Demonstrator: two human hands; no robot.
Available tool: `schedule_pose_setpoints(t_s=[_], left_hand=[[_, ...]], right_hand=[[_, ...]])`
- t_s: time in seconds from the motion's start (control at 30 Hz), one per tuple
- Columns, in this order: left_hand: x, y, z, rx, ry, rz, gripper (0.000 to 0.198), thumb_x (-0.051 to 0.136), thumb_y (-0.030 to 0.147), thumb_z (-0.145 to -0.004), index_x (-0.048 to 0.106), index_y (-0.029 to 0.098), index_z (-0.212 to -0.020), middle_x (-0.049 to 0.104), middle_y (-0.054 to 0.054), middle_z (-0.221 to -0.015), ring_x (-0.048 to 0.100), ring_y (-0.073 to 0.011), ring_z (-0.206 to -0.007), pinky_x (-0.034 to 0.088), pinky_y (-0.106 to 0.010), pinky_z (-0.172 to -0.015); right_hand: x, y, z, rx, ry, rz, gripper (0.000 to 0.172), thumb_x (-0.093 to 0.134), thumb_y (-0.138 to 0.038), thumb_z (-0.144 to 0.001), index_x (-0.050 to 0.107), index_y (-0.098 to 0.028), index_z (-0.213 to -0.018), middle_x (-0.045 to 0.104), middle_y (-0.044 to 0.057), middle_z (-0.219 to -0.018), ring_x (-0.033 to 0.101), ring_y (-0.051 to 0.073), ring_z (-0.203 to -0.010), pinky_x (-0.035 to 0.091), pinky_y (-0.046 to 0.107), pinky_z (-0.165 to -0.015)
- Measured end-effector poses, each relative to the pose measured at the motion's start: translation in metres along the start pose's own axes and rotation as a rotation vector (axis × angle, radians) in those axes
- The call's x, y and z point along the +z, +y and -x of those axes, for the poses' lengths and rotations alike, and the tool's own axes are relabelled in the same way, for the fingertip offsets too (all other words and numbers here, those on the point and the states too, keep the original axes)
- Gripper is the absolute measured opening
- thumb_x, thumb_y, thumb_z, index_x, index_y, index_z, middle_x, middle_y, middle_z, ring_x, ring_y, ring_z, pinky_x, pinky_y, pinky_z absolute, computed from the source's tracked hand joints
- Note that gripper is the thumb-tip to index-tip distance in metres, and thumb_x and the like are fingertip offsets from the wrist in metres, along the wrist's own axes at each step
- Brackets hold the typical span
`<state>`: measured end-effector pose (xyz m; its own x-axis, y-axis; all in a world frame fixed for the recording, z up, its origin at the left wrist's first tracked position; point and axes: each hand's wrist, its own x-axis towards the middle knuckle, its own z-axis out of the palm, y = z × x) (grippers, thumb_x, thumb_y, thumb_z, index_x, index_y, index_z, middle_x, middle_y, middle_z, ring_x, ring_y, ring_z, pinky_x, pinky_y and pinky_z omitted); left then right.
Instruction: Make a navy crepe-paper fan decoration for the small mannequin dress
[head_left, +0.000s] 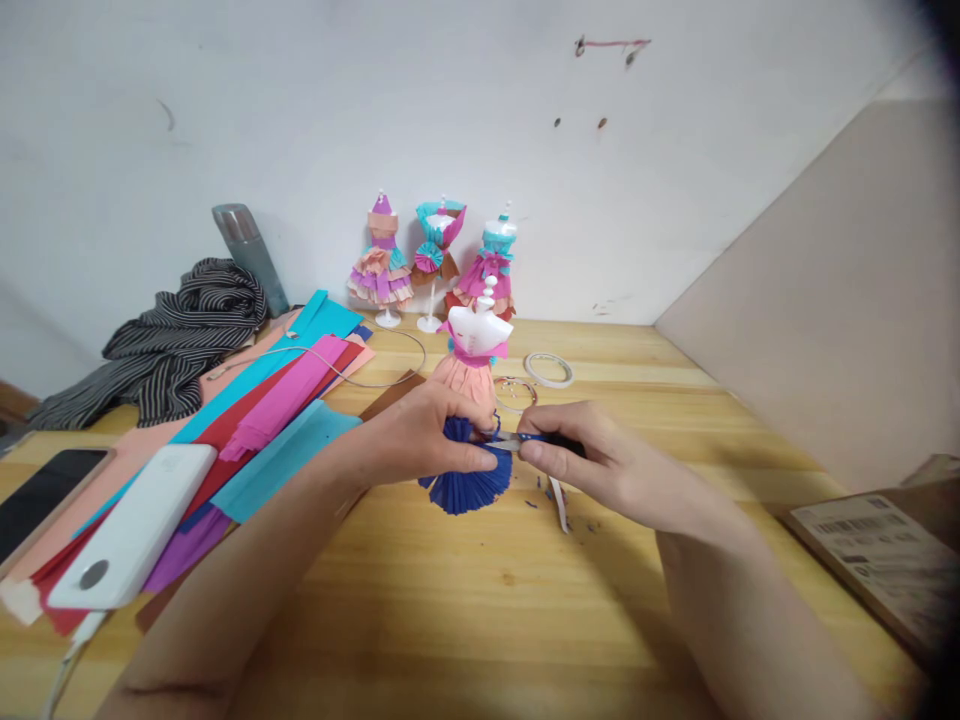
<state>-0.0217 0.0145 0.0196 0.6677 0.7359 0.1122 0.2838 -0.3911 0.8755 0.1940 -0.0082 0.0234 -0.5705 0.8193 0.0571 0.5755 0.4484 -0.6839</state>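
Pinched in my left hand (439, 425) is a pleated dark blue crepe paper piece (466, 490), fanned out below the fingers. My right hand (600, 455) grips the dark handles of a pair of scissors (508, 442), whose blades point left and reach the upper part of the blue paper. Just behind stands a small white dress form (480, 328) wearing a pink top band and a peach pleated skirt (465, 378). Small blue scraps (534, 503) and a thin white strip (559, 502) lie on the table below the scissors.
Three more paper-dressed forms (381, 255) stand along the wall. Coloured crepe sheets (292, 430), a white power bank (139, 525), a phone (49, 500), a striped cloth (180, 340) and a bottle (251, 255) occupy the left. A tape roll (549, 370) lies behind my right hand; a cardboard box (877, 560) sits right.
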Motion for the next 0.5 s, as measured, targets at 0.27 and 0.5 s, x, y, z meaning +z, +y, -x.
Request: schedule_pose_setpoints(t_s=[0.27, 0.5], left_hand=[[0.0001, -0.0073, -0.0005, 0.018, 0.052, 0.055, 0.009, 0.07, 0.025, -0.073, 0.073, 0.016, -0.074, 0.067, -0.002, -0.076, 0.057, -0.0141, -0.073, 0.047, -0.024, -0.065], [0.0018, -0.0056, -0.0004, 0.041, 0.046, 0.052, 0.012, 0.067, 0.025, -0.074, 0.072, 0.015, -0.072, 0.065, -0.001, -0.074, 0.055, -0.0138, -0.072, 0.046, -0.025, -0.066]], right_hand=[[-0.0033, -0.0013, 0.0001, -0.032, 0.003, -0.005, 0.041, 0.047, -0.05, -0.092, 0.049, -0.02, -0.065, 0.043, -0.003, -0.057, 0.038, 0.012, -0.054, 0.031, 0.025, -0.05], [-0.0015, -0.0014, -0.0007, -0.029, 0.001, -0.025, 0.04, 0.047, -0.049, -0.092, 0.047, -0.02, -0.064, 0.042, -0.003, -0.057, 0.038, 0.012, -0.054, 0.031, 0.026, -0.051]])
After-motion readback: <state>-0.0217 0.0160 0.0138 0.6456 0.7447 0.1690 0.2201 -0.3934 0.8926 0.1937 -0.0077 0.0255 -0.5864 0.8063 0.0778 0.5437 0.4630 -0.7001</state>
